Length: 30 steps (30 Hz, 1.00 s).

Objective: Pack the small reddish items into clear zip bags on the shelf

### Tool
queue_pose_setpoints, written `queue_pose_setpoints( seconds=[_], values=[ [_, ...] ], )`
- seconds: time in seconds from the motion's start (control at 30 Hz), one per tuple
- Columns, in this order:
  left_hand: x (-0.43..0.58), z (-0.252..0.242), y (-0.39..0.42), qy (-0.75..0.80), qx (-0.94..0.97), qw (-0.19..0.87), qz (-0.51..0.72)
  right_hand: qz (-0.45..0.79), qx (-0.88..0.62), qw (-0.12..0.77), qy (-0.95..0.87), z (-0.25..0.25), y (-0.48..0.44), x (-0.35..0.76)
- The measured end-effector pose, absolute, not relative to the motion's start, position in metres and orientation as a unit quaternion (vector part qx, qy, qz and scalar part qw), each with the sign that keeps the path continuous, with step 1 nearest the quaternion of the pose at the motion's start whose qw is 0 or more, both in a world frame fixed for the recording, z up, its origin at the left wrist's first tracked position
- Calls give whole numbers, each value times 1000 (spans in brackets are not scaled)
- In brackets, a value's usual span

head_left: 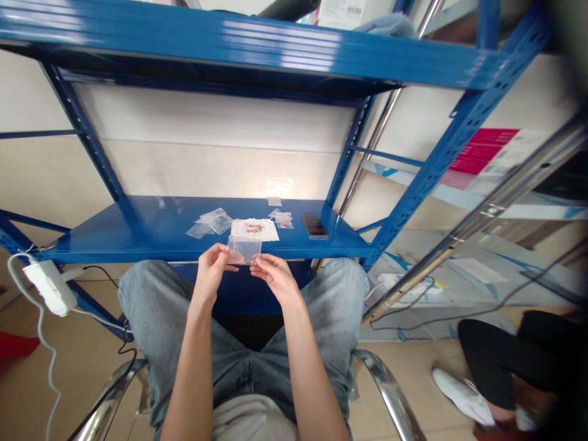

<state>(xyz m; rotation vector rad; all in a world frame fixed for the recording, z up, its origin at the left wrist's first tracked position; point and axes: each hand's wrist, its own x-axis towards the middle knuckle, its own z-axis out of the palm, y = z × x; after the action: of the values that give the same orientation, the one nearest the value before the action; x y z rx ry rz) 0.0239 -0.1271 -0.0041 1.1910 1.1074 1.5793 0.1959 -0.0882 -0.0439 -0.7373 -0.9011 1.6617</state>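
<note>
A person sits in light blue jeans (239,367) on a chair with chrome arms (390,389), facing the low blue steel shelf (92,245) of a rack. Both hands are raised above the lap and closed in a pinch on a small clear plastic bag (244,251). The left hand (210,274) grips the bag's left edge between thumb and fingers, and the right hand (274,278) pinches its lower right corner. The bag is held upright, just off the shelf's front edge, with its top overlapping a white printed sheet (254,229) that lies flat on the shelf at 12 o'clock from the bag. A small red-and-gold pattern shows on that sheet.

More clear plastic bags (209,222) lie in a loose pile at 10 o'clock. A small crumpled bag (280,217) sits at 1 o'clock, and a small flat piece (274,201) lies behind it, near the wall. Farther along at 2 o'clock is a dark rectangular object (315,225), too blurred to identify. A white power strip (48,286) hangs by its cord off the rack's left side. At the lower right, a second person's black trousers (491,361) and white shoe (462,397) stand on the floor, well apart from the hands.
</note>
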Motion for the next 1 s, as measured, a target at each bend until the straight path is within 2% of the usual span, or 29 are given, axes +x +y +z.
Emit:
queue_pose_setpoints(
  seconds=[0.13,0.23,0.37,0.47,0.53,0.6,0.63,0.8,1.0],
  values=[
    [25,-4,-126,447,466,414,641,678,-317,546,-376,-47,-85,196],
    [25,-8,-122,450,456,398,657,643,-323,599,-352,-51,-78,203],
    [22,-22,-112,477,473,359,648,557,-346,671,-346,-46,-58,226],
    [23,-35,-100,525,553,273,587,460,-390,689,-402,-30,-28,243],
    [26,-43,-92,547,612,186,539,373,-447,647,-492,-12,-3,248],
    [33,-50,-84,550,657,114,503,241,-552,500,-622,8,22,248],
    [37,-54,-80,549,673,90,488,217,-569,463,-645,18,33,246],
    [57,-74,-68,568,718,35,401,118,-587,344,-723,57,65,228],
    [69,-86,-69,591,726,-19,351,41,-542,231,-807,79,79,209]
  ],
)
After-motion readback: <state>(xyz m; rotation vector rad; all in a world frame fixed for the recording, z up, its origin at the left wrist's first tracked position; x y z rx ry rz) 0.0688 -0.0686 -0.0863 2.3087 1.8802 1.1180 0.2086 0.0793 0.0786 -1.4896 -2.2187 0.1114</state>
